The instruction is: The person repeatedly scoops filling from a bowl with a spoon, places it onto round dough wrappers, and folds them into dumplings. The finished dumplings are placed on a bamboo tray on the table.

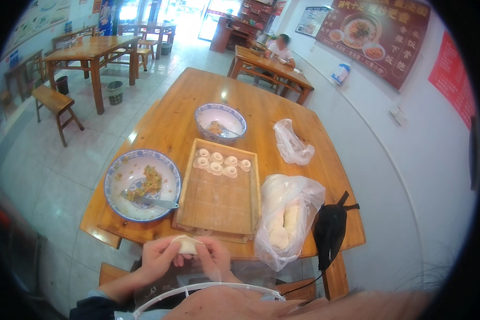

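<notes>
Both my hands pinch one folded dumpling [187, 245] at the table's near edge, my left hand [157, 256] at its left end and my right hand [215, 256] at its right end. Beyond them lies a wooden tray [216, 208] with several ring-shaped dumplings [215, 168] in two rows at its far end. To the left is a large blue-and-white bowl [118, 200] containing chopped filling [152, 180] and a flat-handled utensil [156, 203]. On the right, a clear plastic bag [304, 186] holds stacked round dough wrappers [290, 220].
A second patterned bowl [222, 139] with some filling and a spoon stands behind the tray. A crumpled plastic bag [292, 142] and a black pouch [331, 232] with a cable lie on the wooden table [176, 104]. A person [280, 52] sits at another table [264, 66].
</notes>
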Demonstrator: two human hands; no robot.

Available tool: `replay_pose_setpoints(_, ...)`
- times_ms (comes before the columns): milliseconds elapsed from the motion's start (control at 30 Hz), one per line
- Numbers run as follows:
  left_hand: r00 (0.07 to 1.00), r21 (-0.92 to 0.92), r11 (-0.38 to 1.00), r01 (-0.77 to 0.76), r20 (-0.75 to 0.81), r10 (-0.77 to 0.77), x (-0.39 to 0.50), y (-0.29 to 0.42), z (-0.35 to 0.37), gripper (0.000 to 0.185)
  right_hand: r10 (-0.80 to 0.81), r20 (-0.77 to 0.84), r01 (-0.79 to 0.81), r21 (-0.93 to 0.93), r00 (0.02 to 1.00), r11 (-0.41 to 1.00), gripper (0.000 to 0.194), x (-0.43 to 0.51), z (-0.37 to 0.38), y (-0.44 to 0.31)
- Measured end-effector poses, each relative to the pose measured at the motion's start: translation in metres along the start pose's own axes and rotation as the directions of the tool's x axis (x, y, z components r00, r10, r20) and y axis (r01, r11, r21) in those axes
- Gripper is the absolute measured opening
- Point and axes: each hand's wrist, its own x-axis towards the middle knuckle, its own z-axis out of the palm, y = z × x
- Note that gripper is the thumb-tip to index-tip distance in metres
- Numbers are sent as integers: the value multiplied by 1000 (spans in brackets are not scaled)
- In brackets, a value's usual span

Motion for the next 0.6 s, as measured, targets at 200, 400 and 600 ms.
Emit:
replay_pose_setpoints(200,997,-30,997,-74,-20,73,-3,-10,-3,23,129,159,-160,202,979,966,27,0,-11,-7)
replay_pose_setpoints(400,934,57,934,-351,92,346,7,-22,-15,21,148,250,-226,321,957,920,26,0,-17,-5)
replay_pose_setpoints(600,970,-107,976,-189,132,203,3,-23,-18,21,130,257,-238,452,958,860,24,0,-12,-3)
